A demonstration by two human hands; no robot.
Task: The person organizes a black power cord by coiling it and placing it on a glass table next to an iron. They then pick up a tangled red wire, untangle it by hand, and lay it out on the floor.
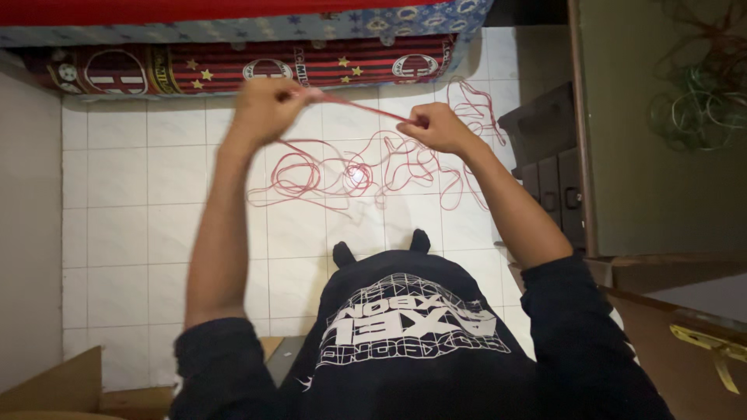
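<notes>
1. As you look straight down at the white tiled floor (156, 233), your left hand (264, 109) and right hand (442, 128) are raised above it, a taut length of red string (366, 109) stretched between them.

2. The stretched length runs nearly level from left to right, dipping slightly toward your right hand; its long axis lies along the far edge of the floor, parallel to the striped mattress (233, 70) there.

3. Your left hand is closed in a loose fist around one end, fingers curled tight on the string.

4. Your right hand is pinched shut on the other end, fingertips together.

5. The rest of the string lies below and beyond both hands in a loose tangle (350, 175) of loops on the floor, trailing toward the dark cabinet (548, 171) at the right edge; it is about equally near each hand.

6. A cardboard box (54, 389) sits at the near left corner.
</notes>
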